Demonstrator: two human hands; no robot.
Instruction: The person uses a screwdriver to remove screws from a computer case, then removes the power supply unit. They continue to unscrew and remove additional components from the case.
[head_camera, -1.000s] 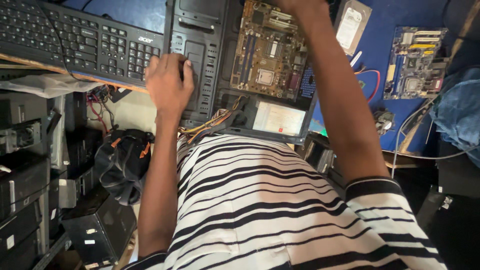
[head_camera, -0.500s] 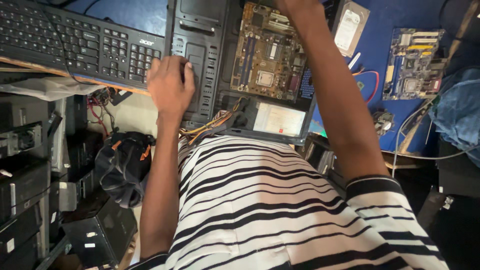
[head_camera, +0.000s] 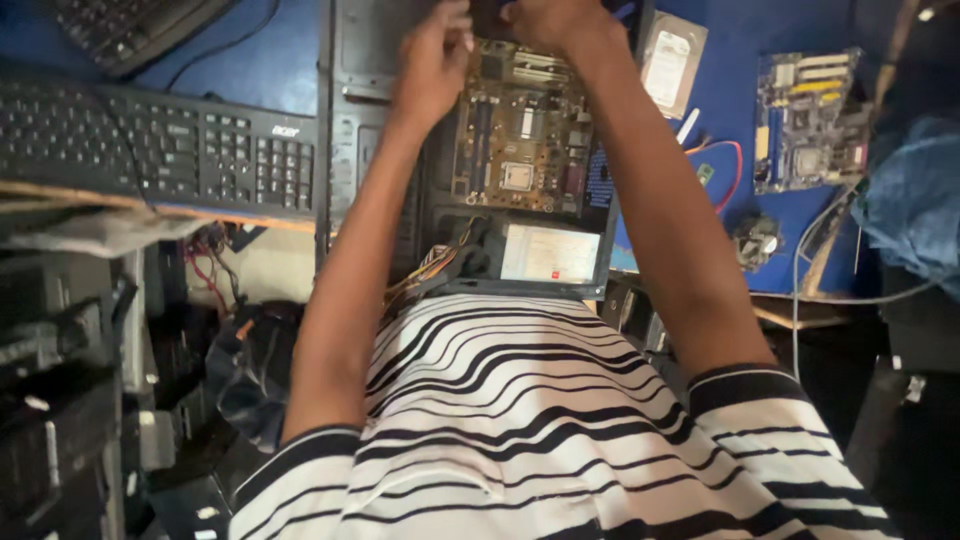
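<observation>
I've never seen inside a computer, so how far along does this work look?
Done: the computer case lies open on the blue table, its motherboard seated inside. In hand: the left hand and right hand both reach its far edge. Left: a hard drive, a second board and a small fan lie loose beside it.

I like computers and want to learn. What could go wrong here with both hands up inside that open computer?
Both hands, left hand and right hand, reach over the bare motherboard; a slip might scratch it or bend small parts. The loose wires by the case edge could catch a forearm. The spare board and hard drive lie loose beside it, so an elbow might knock them.
</observation>
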